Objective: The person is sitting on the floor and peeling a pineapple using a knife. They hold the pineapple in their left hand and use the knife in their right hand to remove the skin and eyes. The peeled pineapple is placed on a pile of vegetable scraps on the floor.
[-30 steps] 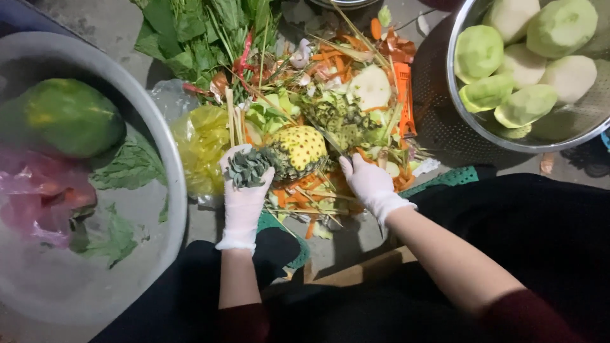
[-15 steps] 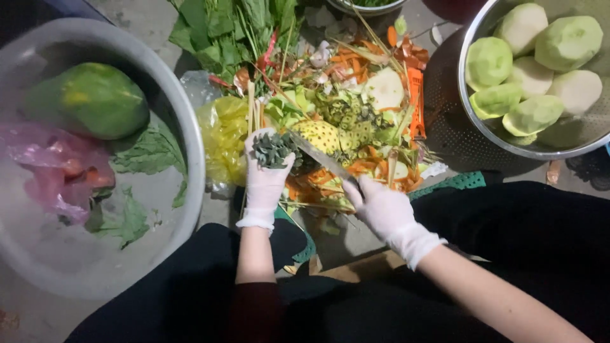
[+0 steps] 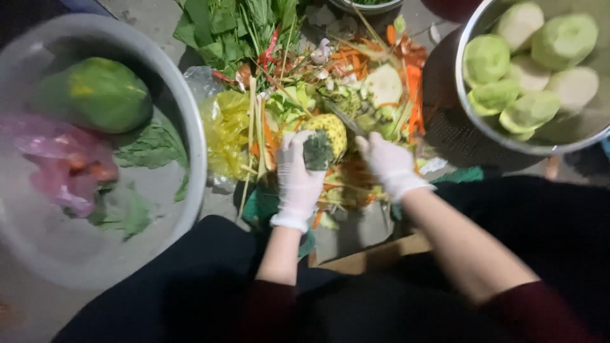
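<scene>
**A:** What surrounds the work at centre frame?

**B:** A heap of vegetable scraps (image 3: 356,82), orange peelings and green stalks, fills the upper middle. A large metal basin (image 3: 190,190) at the left holds a green papaya (image 3: 95,94) and a pink plastic bag (image 3: 54,162). A steel bowl (image 3: 473,124) at the upper right holds peeled pale-green fruit (image 3: 527,63). A yellow bag (image 3: 225,130) lies just left of the hands.

**A:** And the grip?

**B:** The gloved left hand (image 3: 297,181) is closed around a half-peeled pineapple (image 3: 327,136) at centre. The gloved right hand (image 3: 391,164) is closed on a knife (image 3: 346,117), its blade touching the fruit's upper right side.

**A:** Changed from a second ago?

**B:** The hands have moved closer together, and the pineapple has turned, its yellow flesh now facing up.
</scene>
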